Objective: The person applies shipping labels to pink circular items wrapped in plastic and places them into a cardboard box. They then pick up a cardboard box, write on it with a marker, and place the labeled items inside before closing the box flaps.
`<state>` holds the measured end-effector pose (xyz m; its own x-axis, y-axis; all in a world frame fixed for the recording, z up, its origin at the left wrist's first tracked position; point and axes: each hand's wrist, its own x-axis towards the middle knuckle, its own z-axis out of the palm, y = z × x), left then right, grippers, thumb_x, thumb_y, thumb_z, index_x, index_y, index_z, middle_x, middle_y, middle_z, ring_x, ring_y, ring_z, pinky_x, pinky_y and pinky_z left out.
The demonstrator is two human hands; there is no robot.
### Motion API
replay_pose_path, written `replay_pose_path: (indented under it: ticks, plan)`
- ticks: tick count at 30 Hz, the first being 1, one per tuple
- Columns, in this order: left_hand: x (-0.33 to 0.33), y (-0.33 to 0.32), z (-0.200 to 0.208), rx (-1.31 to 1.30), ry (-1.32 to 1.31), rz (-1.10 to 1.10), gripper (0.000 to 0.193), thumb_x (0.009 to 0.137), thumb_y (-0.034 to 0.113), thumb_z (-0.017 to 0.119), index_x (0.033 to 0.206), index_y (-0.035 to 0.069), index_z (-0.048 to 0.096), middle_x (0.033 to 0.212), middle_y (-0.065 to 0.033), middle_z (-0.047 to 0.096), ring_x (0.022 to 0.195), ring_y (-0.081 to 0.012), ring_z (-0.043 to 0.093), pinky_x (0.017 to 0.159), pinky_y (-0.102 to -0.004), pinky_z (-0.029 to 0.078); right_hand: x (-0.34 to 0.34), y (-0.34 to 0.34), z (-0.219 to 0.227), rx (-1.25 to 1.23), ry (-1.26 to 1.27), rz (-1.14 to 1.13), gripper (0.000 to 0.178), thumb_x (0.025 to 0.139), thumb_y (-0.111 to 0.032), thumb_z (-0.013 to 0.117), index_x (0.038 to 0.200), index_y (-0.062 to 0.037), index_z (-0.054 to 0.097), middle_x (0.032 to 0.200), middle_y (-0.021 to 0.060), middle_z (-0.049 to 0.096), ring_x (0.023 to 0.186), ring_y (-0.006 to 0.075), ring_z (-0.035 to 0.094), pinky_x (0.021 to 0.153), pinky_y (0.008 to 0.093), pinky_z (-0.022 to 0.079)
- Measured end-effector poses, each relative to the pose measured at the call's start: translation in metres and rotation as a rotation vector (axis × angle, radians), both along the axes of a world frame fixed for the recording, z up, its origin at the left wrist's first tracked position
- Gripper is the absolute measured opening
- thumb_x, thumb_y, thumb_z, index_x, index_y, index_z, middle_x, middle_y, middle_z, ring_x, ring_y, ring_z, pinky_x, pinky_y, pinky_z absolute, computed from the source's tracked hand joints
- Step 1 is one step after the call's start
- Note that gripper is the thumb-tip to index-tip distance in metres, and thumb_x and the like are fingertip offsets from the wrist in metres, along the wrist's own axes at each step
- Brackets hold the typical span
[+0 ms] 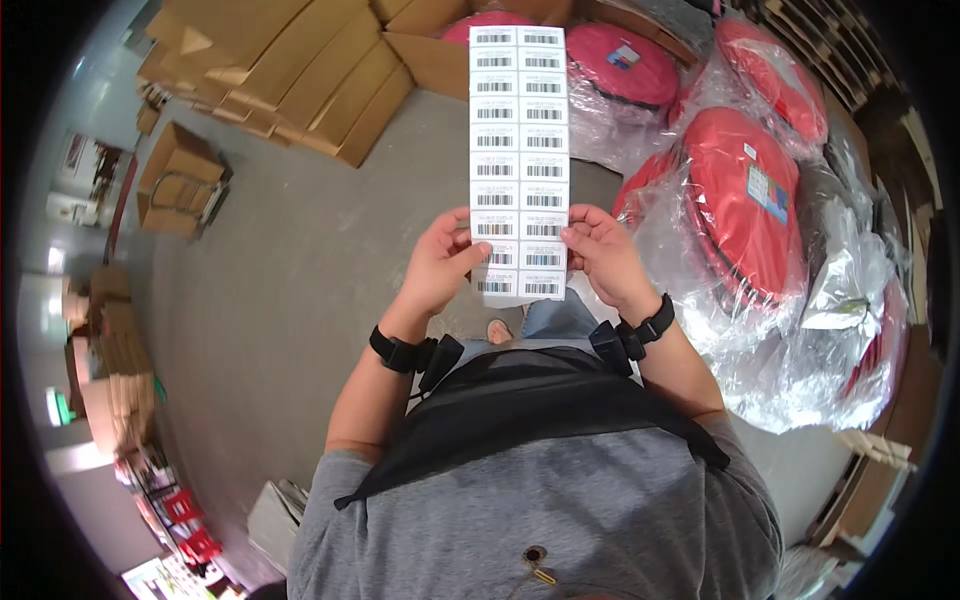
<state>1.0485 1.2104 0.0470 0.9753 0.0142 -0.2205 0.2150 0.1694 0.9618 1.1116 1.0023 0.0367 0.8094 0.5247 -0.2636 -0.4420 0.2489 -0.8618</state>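
Observation:
A long white sheet of barcode labels (518,140) is stretched out in front of me, its two columns of stickers facing up. My left hand (440,262) pinches its left edge near the lower end, the thumb lying over a label. On the opposite edge my right hand (606,255) grips the sheet between thumb and fingers at about the same height. The far end of the sheet reaches over a cardboard box and pink round bags. Each wrist wears a black strap with a small black device.
Brown cartons (290,70) are stacked at the far left. Red round bags (742,200) in clear plastic wrap lie on my right, with a pink round bag (622,65) beyond. A hand cart with a carton (178,185) stands on the grey floor (290,290) to the left.

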Motion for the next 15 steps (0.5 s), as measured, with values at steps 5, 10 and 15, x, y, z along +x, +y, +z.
replay_pose_path:
  ticks: [5, 10, 15]
  plan:
    - [0.098, 0.013, -0.007, -0.119, -0.023, -0.103, 0.048, 0.078, -0.003, 0.054, 0.122, 0.000, 0.035, 0.096, -0.0080, 0.059, 0.087, -0.0104, 0.055, 0.079, -0.0266, 0.043, 0.081, 0.009, -0.012, -0.015, 0.007, -0.134, 0.017, 0.086, -0.005, 0.047, 0.102, -0.0015, 0.048, 0.085, 0.0064, 0.060, 0.072, 0.0111, 0.058, 0.059, 0.0232, 0.048]
    - [0.192, 0.033, -0.010, -0.093, -0.045, -0.289, 0.055, 0.075, -0.005, 0.056, 0.124, 0.001, 0.032, 0.097, -0.0073, 0.058, 0.084, -0.0103, 0.054, 0.071, -0.0251, 0.045, 0.173, 0.018, -0.019, 0.051, -0.016, -0.267, 0.015, 0.085, -0.004, 0.047, 0.100, -0.0018, 0.048, 0.085, 0.0055, 0.059, 0.074, 0.0114, 0.058, 0.060, 0.0241, 0.049]
    - [0.283, 0.038, -0.001, -0.051, 0.014, -0.342, 0.052, 0.075, -0.004, 0.057, 0.122, 0.001, 0.035, 0.088, -0.0028, 0.057, 0.078, -0.0077, 0.053, 0.065, -0.0215, 0.044, 0.261, 0.020, -0.007, 0.002, -0.050, -0.339, 0.016, 0.086, -0.004, 0.047, 0.101, -0.0022, 0.048, 0.087, 0.0052, 0.060, 0.076, 0.0112, 0.058, 0.062, 0.0236, 0.048]
